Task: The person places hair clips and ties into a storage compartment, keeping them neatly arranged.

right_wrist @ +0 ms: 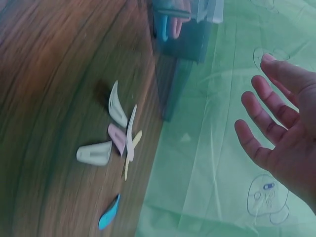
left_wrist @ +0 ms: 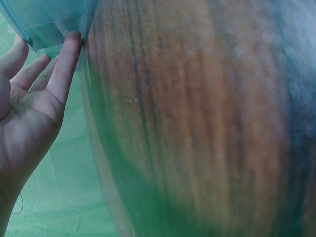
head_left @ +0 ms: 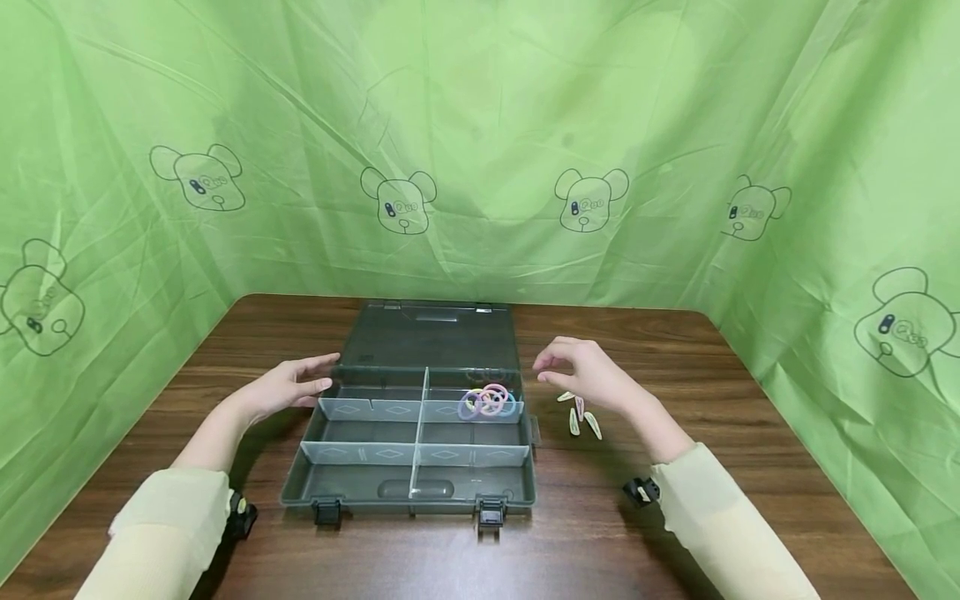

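The left hand's (head_left: 281, 390) straightened fingers touch the smoky plastic box (head_left: 352, 482); the right hand (head_left: 592, 373) — loosely bent, grasping nothing — hovers beside it, near slim teardrop hair clips (right_wrist: 94, 153) on the wood-grained table (head_left: 720, 367). Pastel rings (head_left: 492, 403) lie in the box's far right compartment. Beyond, a creased green curtain (head_left: 465, 100) bears round-eared heads — lettering too small to read surely.

Pastel rings (head_left: 491, 402) overlap inside the open box (head_left: 360, 481) (right half) — hair clips (head_left: 580, 407) lie beside it.
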Action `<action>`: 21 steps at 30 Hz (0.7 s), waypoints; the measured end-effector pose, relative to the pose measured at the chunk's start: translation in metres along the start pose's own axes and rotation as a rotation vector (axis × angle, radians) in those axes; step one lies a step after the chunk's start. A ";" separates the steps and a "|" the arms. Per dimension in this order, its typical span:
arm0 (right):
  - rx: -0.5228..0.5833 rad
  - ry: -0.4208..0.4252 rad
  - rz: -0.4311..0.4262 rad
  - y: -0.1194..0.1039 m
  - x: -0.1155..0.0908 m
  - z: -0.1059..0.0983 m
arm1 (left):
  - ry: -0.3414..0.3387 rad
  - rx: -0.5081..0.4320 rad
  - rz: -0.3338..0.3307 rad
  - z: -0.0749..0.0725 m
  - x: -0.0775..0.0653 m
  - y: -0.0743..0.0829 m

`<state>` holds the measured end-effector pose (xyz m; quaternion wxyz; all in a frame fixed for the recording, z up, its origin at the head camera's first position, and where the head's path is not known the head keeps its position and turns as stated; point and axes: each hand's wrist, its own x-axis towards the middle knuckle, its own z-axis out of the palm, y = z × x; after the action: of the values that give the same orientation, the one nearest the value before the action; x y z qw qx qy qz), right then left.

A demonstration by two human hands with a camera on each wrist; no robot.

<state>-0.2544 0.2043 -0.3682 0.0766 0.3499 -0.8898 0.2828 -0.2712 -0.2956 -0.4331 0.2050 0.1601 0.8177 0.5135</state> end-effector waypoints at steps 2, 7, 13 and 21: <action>-0.001 0.010 0.009 0.004 -0.004 -0.004 | 0.000 0.000 -0.001 0.000 0.000 0.000; -0.026 0.035 0.020 0.011 -0.013 -0.013 | 0.000 0.000 0.002 0.000 0.000 0.000; -0.046 0.071 0.037 0.020 -0.027 -0.020 | 0.002 0.010 0.005 0.000 0.000 0.001; -0.067 0.076 0.090 0.037 -0.045 -0.023 | -0.002 0.001 0.010 0.000 0.001 -0.002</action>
<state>-0.2472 0.2649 -0.3810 0.1091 0.2956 -0.9102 0.2688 -0.2723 -0.2964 -0.4350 0.2032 0.1649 0.8170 0.5138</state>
